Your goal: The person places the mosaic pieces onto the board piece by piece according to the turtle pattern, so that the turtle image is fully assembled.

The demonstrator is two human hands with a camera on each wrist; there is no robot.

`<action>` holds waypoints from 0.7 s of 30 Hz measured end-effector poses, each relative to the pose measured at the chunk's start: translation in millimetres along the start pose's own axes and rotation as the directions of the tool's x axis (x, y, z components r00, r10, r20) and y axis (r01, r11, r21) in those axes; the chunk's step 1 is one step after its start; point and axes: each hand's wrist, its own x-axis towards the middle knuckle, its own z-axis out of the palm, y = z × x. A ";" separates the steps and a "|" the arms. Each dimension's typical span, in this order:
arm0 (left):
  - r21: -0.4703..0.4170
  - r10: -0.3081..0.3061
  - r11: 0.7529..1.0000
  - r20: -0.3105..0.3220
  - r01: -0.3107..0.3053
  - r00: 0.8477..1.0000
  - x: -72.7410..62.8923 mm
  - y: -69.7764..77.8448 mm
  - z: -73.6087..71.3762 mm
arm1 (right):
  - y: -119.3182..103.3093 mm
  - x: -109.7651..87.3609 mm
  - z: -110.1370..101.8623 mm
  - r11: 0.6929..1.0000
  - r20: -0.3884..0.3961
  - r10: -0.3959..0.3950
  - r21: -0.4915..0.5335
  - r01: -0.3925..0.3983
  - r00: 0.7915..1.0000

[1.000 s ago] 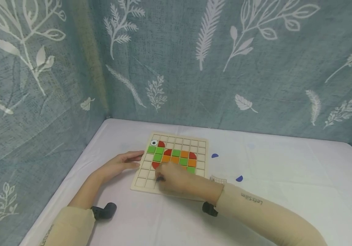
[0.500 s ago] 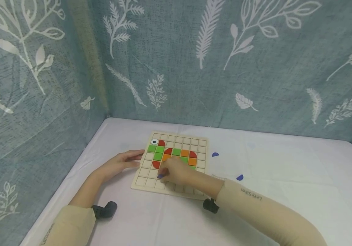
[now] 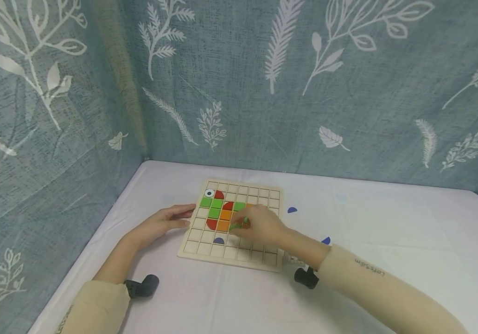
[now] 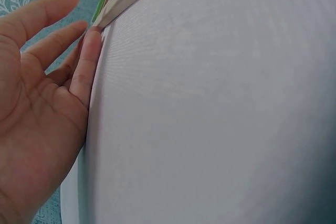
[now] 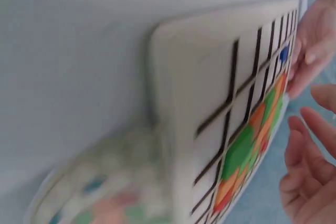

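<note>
A pale wooden grid board [image 3: 239, 266] lies on the white-covered table, with red, green and orange tiles set in its squares. A round eye tile [image 3: 209, 193] sits near its far left corner. My left hand [image 3: 165, 220] touches the board's left edge with extended fingers and holds nothing. One blue half-round piece [image 3: 219, 240] lies on a square in the near left part of the board. Just right of it, my right hand [image 3: 259, 225] is over the board and hides some tiles. In the right wrist view, its fingers [image 5: 317, 129] are apart with nothing between them.
Two more blue half-round pieces, one farther back [image 3: 292, 210] and one nearer [image 3: 326, 240], lie on the table right of the board. A patterned card [image 5: 110, 203] lies beside the board's near right corner. A patterned curtain [image 3: 239, 93] stands behind the table.
My right hand has let go of the blue half-round piece, which now lies on the board, and has moved right. The left hand has stayed at the board's edge.
</note>
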 end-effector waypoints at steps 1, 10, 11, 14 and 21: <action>-0.002 0.001 1.000 0.000 -0.001 1.000 -0.1 0.2 0.0 | 3.8 -1.9 -3.0 1.000 -0.025 0.001 -0.007 -0.001 1.000; 0.000 -0.009 1.000 -0.007 0.009 1.000 -2.2 3.0 0.3 | 47.3 -25.3 -26.5 0.991 -0.135 0.126 -0.030 -0.131 0.983; -0.001 -0.010 1.000 -0.008 0.010 1.000 -2.3 3.0 0.2 | 52.6 -27.9 -28.5 0.988 -0.141 0.141 -0.035 -0.148 0.980; -0.002 -0.013 1.000 -0.010 0.013 1.000 -2.4 2.6 0.3 | 67.6 -35.0 -33.4 0.980 -0.156 0.179 -0.061 -0.190 0.971; -0.002 -0.010 1.000 -0.007 0.010 1.000 -2.1 2.4 0.5 | 90.8 -42.8 -41.0 0.958 -0.189 0.248 -0.096 -0.269 0.950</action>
